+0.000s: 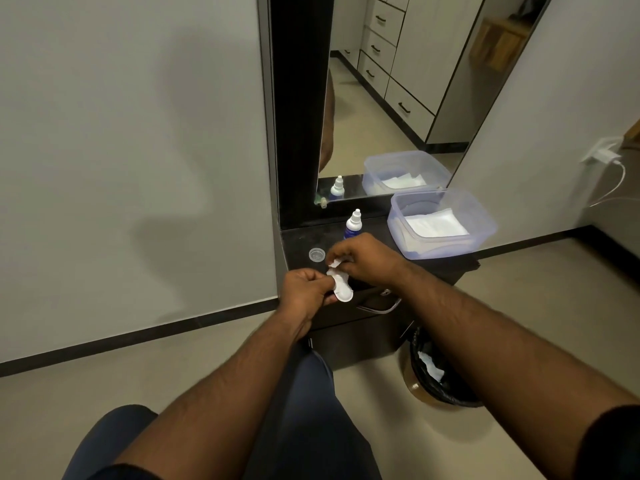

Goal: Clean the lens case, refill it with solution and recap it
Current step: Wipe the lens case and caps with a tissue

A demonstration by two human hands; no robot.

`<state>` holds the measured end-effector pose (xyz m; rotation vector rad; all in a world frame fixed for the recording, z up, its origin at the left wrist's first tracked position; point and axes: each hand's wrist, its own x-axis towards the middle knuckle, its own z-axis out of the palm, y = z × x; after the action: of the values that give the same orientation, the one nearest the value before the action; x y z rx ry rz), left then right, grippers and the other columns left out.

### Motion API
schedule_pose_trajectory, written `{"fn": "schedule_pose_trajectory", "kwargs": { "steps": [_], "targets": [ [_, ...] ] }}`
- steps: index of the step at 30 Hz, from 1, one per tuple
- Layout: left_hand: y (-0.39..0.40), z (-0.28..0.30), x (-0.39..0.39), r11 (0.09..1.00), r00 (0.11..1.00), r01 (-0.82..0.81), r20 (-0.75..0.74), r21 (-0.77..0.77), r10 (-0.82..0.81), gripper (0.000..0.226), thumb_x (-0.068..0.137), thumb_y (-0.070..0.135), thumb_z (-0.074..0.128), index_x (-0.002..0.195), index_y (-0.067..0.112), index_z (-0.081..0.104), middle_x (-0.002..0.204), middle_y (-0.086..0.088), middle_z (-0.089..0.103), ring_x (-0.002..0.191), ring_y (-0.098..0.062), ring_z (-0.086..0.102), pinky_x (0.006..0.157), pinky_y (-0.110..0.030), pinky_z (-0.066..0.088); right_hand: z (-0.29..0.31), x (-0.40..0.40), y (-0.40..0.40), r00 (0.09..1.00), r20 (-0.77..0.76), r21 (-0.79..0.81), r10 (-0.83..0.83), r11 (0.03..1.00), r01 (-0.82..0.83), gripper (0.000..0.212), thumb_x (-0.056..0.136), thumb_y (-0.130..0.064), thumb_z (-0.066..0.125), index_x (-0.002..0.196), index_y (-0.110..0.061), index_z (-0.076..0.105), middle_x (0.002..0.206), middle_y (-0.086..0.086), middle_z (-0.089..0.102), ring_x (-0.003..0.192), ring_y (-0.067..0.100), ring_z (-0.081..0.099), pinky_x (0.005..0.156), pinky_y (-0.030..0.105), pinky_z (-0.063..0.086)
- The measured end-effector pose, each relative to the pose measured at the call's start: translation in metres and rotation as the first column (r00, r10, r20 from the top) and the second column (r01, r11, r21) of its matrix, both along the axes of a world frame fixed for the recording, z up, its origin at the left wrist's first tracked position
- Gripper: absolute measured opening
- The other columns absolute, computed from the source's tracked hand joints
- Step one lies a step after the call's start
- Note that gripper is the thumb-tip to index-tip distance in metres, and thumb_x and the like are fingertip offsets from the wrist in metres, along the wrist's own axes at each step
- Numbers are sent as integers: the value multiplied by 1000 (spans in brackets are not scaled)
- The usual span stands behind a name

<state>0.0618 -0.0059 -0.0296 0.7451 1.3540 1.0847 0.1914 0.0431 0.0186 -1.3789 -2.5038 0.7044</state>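
The left hand (306,289) pinches a white lens case (341,292) over the front edge of the dark bench (298,244). The right hand (363,259), at the case's 1 o'clock, pinches a bit of tissue (335,263) against the case's far end. A clear cap (317,254) lies on the bench at the case's 11 o'clock. A bottle (353,227) stands upright at 12 o'clock, a tub (441,225) of tissues at 2. A bin (440,372) sits on the floor at 5 o'clock.
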Motion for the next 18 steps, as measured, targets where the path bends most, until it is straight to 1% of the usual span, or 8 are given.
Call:
{"fn": "schedule_pose_trajectory", "kwargs": {
  "steps": [2,5,7,9,12,15,17,18],
  "targets": [
    [0,0,-1,1000,1000,7,-6,-4,-7,7,79,-10,63,73,-7,61,71,-16,64,60,-15,66,55,-22,58,2,-1,1,995,92,2,43,999,-43,22,86,-11,64,106,-8,69,108,6,68,98,17,62,84,25,46],
    [0,1,0,1000,1000,1,-2,-8,-1,13,78,-12,63,68,-5,59,70,-15,63,58,-14,65,54,-22,58,5,2,5,981,183,9,69,997,-72,20,86,-12,63,105,-8,70,108,8,66,98,19,62,88,30,50],
    [-1,3,0,1000,1000,3,-8,-8,-3,8,79,-11,62,73,-7,61,70,-15,62,59,-15,65,53,-21,57,8,-1,7,950,278,2,141,989,-147,20,86,-12,63,104,-8,69,108,9,64,98,21,60,89,32,50],
    [-1,3,-1,1000,1000,5,-30,-14,-5,3,79,-10,63,78,-8,62,70,-15,63,60,-16,65,52,-20,57,11,-4,9,914,357,-4,193,979,-205,21,85,-10,62,106,-8,68,110,9,63,100,21,59,89,31,49],
    [-1,2,-1,1000,999,1,-42,-17,-2,8,77,-11,63,71,-6,61,71,-17,63,60,-17,64,54,-22,57,13,-4,12,896,393,15,206,973,-230,23,86,-7,61,108,-8,67,112,8,63,101,21,59,86,26,45],
    [-1,4,-1,1000,1000,12,-21,-9,-12,12,78,-13,61,69,-5,59,69,-16,61,51,-11,64,53,-21,57,9,-7,9,874,422,28,240,960,-278,21,85,-10,61,105,-10,67,110,6,63,99,20,59,82,26,46],
    [-2,5,0,1000,1000,8,-14,-9,-8,11,78,-13,61,71,-5,59,68,-15,61,47,-8,64,50,-19,56,7,-6,10,886,402,25,231,965,-262,21,84,-9,62,104,-11,67,108,6,64,98,21,59,83,27,46],
    [-1,5,0,1000,1000,3,-19,-12,-3,10,78,-13,61,72,-5,59,68,-15,61,49,-9,64,50,-19,56,7,-4,11,897,384,24,217,969,-245,22,84,-8,62,105,-10,67,108,7,64,98,21,59,84,28,47]
  ]
}}
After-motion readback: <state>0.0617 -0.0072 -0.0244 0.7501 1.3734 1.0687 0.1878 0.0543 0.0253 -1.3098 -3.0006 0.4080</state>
